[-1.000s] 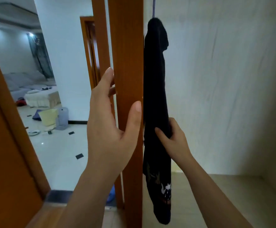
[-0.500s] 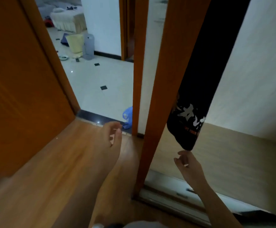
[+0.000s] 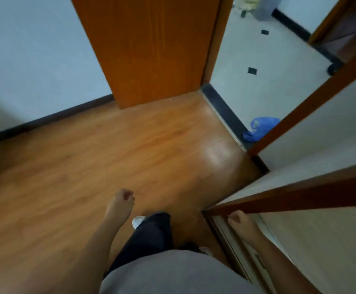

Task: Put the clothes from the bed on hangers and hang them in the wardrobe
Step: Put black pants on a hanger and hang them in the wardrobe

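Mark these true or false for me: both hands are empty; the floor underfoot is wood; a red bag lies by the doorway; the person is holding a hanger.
1. Both hands are empty. True: the left hand and right hand hold nothing.
2. The floor underfoot is wood. True.
3. A red bag lies by the doorway. False: the bag is blue.
4. The person holds a hanger. False: no hanger is in view.
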Demonstrator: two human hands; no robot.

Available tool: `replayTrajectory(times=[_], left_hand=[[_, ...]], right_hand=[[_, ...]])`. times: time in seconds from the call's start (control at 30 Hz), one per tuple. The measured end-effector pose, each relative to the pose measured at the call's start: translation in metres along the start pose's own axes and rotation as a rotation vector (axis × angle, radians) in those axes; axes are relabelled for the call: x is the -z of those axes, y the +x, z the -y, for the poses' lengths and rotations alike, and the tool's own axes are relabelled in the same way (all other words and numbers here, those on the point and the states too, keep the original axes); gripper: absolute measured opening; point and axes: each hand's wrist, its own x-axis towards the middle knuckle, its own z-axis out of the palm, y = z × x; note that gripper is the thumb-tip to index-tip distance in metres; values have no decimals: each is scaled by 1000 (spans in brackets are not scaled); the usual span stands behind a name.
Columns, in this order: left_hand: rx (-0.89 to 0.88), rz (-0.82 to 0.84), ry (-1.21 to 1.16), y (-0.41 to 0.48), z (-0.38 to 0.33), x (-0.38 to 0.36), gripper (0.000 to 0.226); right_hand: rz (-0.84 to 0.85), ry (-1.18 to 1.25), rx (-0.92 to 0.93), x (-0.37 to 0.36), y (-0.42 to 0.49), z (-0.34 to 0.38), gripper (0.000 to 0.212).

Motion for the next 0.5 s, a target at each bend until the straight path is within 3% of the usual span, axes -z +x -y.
replayTrajectory(times=[0.13, 0.3, 0.5], left_hand=[[241, -78, -104, 2, 66, 32, 26], [553, -168, -419, 12, 127, 72, 28], [715, -281, -663, 15, 191, 121, 26]], right_hand=[[70, -132, 37, -25, 32, 49, 23], [133, -287, 29, -70, 61, 118, 10], [304, -648, 152, -122, 101, 231, 20]])
